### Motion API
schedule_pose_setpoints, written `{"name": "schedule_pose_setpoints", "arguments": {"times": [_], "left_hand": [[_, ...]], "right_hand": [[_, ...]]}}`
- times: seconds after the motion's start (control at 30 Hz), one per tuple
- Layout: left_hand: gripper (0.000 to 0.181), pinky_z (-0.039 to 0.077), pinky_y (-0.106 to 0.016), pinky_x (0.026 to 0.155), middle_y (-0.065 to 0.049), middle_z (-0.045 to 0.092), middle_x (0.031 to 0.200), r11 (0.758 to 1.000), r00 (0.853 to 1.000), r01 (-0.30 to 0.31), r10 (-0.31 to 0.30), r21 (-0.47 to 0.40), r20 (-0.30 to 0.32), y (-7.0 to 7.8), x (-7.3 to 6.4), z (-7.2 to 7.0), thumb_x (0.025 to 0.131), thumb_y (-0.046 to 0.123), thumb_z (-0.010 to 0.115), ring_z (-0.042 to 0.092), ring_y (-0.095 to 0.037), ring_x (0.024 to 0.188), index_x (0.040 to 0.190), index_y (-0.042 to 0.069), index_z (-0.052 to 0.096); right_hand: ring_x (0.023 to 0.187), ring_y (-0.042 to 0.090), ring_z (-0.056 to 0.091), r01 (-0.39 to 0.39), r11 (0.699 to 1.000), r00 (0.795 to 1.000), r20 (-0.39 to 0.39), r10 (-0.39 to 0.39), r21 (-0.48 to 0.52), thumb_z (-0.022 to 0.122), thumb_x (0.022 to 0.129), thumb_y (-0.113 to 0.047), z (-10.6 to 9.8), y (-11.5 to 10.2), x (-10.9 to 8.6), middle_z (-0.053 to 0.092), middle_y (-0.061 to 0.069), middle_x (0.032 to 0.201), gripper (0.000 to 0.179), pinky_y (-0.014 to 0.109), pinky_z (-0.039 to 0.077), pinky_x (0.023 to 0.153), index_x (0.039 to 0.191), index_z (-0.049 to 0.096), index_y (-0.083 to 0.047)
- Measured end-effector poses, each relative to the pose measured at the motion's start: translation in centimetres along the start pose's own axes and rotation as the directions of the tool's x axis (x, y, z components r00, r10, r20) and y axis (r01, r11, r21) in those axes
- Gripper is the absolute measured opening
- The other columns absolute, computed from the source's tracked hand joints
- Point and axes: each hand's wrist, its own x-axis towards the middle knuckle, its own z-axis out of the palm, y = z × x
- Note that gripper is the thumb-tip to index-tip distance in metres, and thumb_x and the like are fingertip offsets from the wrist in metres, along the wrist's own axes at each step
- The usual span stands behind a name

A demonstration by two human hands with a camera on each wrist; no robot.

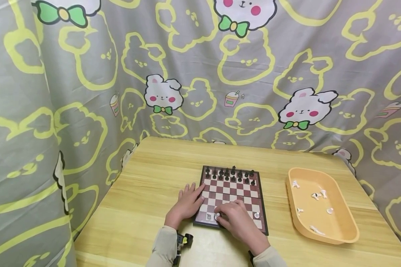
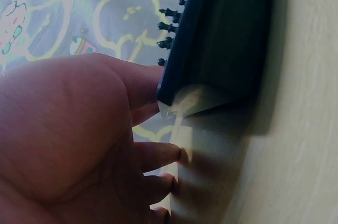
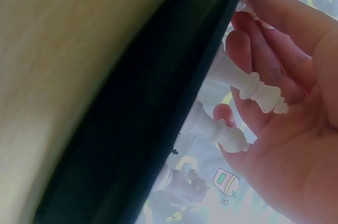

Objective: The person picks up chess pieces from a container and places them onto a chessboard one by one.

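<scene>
A chessboard (image 1: pixel 232 198) lies on the table with dark pieces (image 1: pixel 227 176) in two rows along its far side. My left hand (image 1: pixel 188 204) rests at the board's left edge, fingers spread and mostly straight, the thumb over the rim. On the near row, my right hand (image 1: pixel 235 218) pinches a small white chess piece (image 3: pixel 243 1) between thumb and fingertips; its exact kind is hidden. Left of it stands another white piece (image 1: pixel 208 216). In the right wrist view, a tall crowned white piece (image 3: pixel 259 91), a white bishop (image 3: pixel 227 135) and a white knight (image 3: pixel 185 184) stand beside the palm.
An orange tray (image 1: pixel 342 237) to the right of the board holds several loose white pieces (image 1: pixel 315 195). Bare wooden tabletop (image 1: pixel 153 178) shows left of the board. A patterned curtain (image 1: pixel 200 74) hangs behind and beside the table.
</scene>
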Motion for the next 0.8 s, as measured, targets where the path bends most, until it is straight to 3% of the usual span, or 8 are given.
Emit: {"name": "schedule_pose_setpoints", "arguments": {"times": [0.2,0.33,0.43,0.57,0.7,0.77,0.8], "left_hand": [[0.052,0.006,-0.070,0.121,-0.034,0.026,0.163,1.000,1.000,-0.005,0.005,0.000,-0.007,0.0,0.3,-0.1,0.109,0.027,0.045,0.011,-0.055,0.153,0.159,0.012,0.042],[0.052,0.005,-0.070,0.121,-0.034,0.025,0.163,1.000,1.000,-0.011,0.011,0.004,-0.007,0.0,0.5,-0.1,0.110,0.027,0.045,0.011,-0.055,0.153,0.159,0.012,0.042],[0.052,0.005,-0.070,0.121,-0.034,0.025,0.163,1.000,1.000,-0.006,0.006,0.004,-0.006,0.0,0.5,0.0,0.109,0.027,0.045,0.011,-0.055,0.153,0.159,0.012,0.042],[0.052,0.004,-0.069,0.122,-0.034,0.024,0.163,1.000,1.000,0.008,-0.008,-0.003,-0.002,0.0,0.1,0.0,0.109,0.026,0.046,0.010,-0.054,0.153,0.159,0.012,0.042],[0.052,0.003,-0.070,0.121,-0.035,0.024,0.163,1.000,1.000,0.000,0.000,-0.020,-0.013,0.0,-0.1,0.1,0.109,0.024,0.046,0.009,-0.056,0.153,0.159,0.010,0.042],[0.052,0.002,-0.070,0.121,-0.035,0.024,0.163,1.000,1.000,-0.005,0.005,-0.023,-0.015,0.1,-0.2,0.1,0.109,0.024,0.045,0.009,-0.056,0.153,0.159,0.010,0.042],[0.052,0.002,-0.071,0.121,-0.036,0.024,0.162,1.000,1.000,-0.012,0.011,-0.025,-0.018,0.1,-0.2,0.1,0.109,0.024,0.046,0.009,-0.057,0.152,0.159,0.009,0.042]], "right_hand": [[0.094,0.013,0.071,-0.016,0.999,1.000,0.021,0.016,0.033,0.082,0.087,-0.017,-0.3,0.1,0.2,0.078,-0.004,0.100,0.016,0.048,0.043,0.095,0.103,0.078,-0.015],[0.096,0.015,0.070,-0.070,0.989,0.997,0.035,0.066,0.129,0.081,0.088,-0.022,-0.9,0.2,0.1,0.078,0.000,0.109,0.032,0.052,0.041,0.101,0.118,0.075,-0.012],[0.104,0.018,0.069,-0.121,0.970,0.993,0.023,0.119,0.213,0.081,0.089,-0.026,-2.0,0.3,-0.1,0.075,0.003,0.116,0.042,0.052,0.046,0.103,0.126,0.070,-0.010],[0.108,0.023,0.067,-0.203,0.940,0.977,-0.012,0.214,0.273,0.079,0.091,-0.026,-4.6,1.1,-0.4,0.074,0.002,0.116,0.039,0.051,0.054,0.098,0.125,0.071,-0.008],[0.107,0.028,0.068,-0.304,0.909,0.931,-0.112,0.347,0.284,0.074,0.097,-0.022,-7.6,3.7,-1.0,0.073,0.007,0.114,0.032,0.051,0.054,0.097,0.124,0.070,-0.006],[0.104,0.025,0.068,-0.376,0.884,0.877,-0.201,0.436,0.277,0.070,0.100,-0.020,-9.1,5.3,-1.7,0.074,0.011,0.115,0.028,0.042,0.057,0.092,0.124,0.070,-0.005],[0.099,0.019,0.068,-0.422,0.861,0.833,-0.254,0.492,0.282,0.069,0.100,-0.019,-9.8,6.1,-2.2,0.074,0.013,0.113,0.026,0.035,0.057,0.087,0.122,0.071,-0.005]]}}
